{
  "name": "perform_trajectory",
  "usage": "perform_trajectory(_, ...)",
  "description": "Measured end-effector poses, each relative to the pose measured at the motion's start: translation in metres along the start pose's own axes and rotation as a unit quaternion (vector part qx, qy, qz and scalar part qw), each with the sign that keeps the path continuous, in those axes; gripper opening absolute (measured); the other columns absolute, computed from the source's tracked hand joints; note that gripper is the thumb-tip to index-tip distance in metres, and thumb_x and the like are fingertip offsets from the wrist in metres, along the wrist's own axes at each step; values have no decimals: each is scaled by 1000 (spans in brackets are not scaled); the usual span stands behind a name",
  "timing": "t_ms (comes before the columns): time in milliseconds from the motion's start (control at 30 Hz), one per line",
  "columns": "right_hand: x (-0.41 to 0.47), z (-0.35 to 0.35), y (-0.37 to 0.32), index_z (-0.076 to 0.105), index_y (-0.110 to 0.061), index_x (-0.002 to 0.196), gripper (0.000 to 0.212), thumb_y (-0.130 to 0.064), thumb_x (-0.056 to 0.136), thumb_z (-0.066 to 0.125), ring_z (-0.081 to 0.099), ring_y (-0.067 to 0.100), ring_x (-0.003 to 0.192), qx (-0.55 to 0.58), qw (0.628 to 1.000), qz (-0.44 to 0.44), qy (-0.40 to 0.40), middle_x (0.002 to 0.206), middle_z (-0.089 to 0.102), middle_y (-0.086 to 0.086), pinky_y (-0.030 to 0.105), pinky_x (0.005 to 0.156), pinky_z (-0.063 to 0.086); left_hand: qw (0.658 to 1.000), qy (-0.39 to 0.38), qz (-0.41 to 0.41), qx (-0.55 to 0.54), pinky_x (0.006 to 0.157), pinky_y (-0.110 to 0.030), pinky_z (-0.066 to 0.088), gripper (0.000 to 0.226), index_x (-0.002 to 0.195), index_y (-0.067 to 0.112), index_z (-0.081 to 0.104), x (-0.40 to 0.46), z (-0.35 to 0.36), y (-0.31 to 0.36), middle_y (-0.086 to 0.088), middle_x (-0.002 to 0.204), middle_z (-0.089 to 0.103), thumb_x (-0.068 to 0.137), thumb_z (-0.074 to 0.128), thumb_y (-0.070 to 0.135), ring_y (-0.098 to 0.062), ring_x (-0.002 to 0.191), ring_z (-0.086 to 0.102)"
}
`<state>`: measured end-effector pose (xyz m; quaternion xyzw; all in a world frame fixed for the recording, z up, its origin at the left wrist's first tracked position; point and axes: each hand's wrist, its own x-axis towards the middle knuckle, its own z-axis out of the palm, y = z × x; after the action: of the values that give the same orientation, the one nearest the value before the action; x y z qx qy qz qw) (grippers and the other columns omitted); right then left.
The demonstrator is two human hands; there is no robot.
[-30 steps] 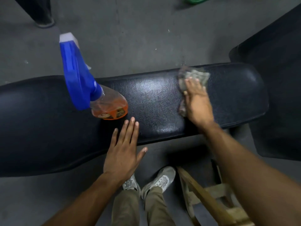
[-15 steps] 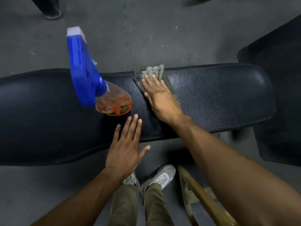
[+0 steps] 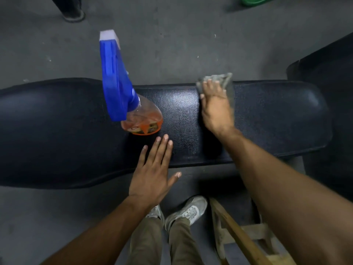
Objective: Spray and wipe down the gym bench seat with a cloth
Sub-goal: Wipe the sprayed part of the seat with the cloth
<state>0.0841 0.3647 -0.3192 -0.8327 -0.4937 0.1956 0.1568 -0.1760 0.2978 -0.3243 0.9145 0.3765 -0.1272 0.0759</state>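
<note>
Black textured vinyl: the desk [image 3: 267, 119], a padded gym seat, runs left to right across the view. Right hand [image 3: 216, 109] lies flat on a grey cloth [image 3: 225, 82], fingers [image 3: 207, 87] spread, pressing it onto the far edge of the seat; cloth bunched past the fingertips. Left hand [image 3: 152, 178] open, palm down, fingers together and thumb out, fingertips on the near edge, holding nothing. Spray bottle [image 3: 133, 111] stands on the seat just beyond the left hand: blue trigger head, clear body, orange liquid low. Grey floor [image 3: 172, 44]. White shoes [image 3: 188, 210] below; wooden frame [image 3: 238, 236] beside them.
</note>
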Motion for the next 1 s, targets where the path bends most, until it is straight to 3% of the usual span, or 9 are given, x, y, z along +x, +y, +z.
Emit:
perform_trajectory(133, -9, 22, -52, 29, -13, 163, 56, -20, 108, 39, 11, 23, 161, 23, 992, -107, -64, 172, 20, 8, 47, 131, 11, 1000, -7, -3, 4, 127, -50, 9, 97, 163, 9, -2, 0, 1, 0, -8, 172, -12, 95, 36, 67, -22, 159, -8)
perform_trajectory(267, -14, 15, -38, 30, -14, 162, 54, -24, 110, 39, 14, 21, 160, 1, 983, -167, -82, 171, 23, 4, 42, 131, 12, 1000, -5, -5, 7, 127, -50, 9, 95, 163, 9, 0, 0, 0, 0, -8, 172, -11, 96, 35, 67, -22, 159, -8)
perform_trajectory(367, -10, 0, 8, 27, -19, 164, 55, -24, 110, 36, 14, 21, 160, -5, 993, -107, -39, 172, 21, 3, 42, 131, 9, 1000, -3, -4, 9, 127, -51, 8, 94, 163, 9, 0, 0, 0, 1, -8, 172, -12, 97, 32, 68, -22, 159, -10)
perform_trajectory(467, -7, -21, 60, 27, -15, 163, 55, -23, 109, 32, 12, 24, 161, -14, 999, -24, 16, 172, 21, 8, 33, 130, -5, 1000, 5, -6, 2, 127, -52, 10, 96, 163, 9, 2, -1, 1, 1, -8, 172, -10, 96, 34, 69, -23, 159, -7)
perform_trajectory(633, -22, -20, 52, 35, -11, 160, 56, -29, 107, 30, 19, 31, 159, -9, 999, 39, 31, 169, 30, 12, 47, 130, 17, 1000, 10, -7, 7, 127, -52, 9, 98, 163, 9, 3, -1, 0, 2, -8, 172, -10, 95, 37, 71, -23, 159, -7)
perform_trajectory(733, -50, 7, 11, 41, -11, 157, 54, -25, 105, 34, 25, 31, 157, -6, 999, -38, 14, 166, 36, 12, 51, 128, 20, 1000, 4, -10, 8, 127, -51, 8, 99, 163, 9, 3, -1, -1, 3, -8, 172, -9, 94, 36, 71, -23, 159, -7)
perform_trajectory(833, -97, 29, -22, 42, -10, 157, 53, -21, 105, 42, 23, 26, 158, 38, 991, -124, -32, 167, 34, 9, 44, 130, 13, 1000, 4, -11, 11, 127, -51, 7, 98, 163, 8, 7, -1, 0, 3, -9, 172, -5, 92, 32, 71, -23, 159, -6)
perform_trajectory(1000, -147, 48, -5, 46, -11, 155, 53, -26, 105, 40, 30, 22, 155, -13, 984, -178, -14, 165, 39, 4, 40, 126, 22, 1000, 3, -4, -5, 127, -51, 7, 99, 163, 7, 6, -2, 0, 0, -9, 172, -3, 92, 33, 70, -22, 159, -6)
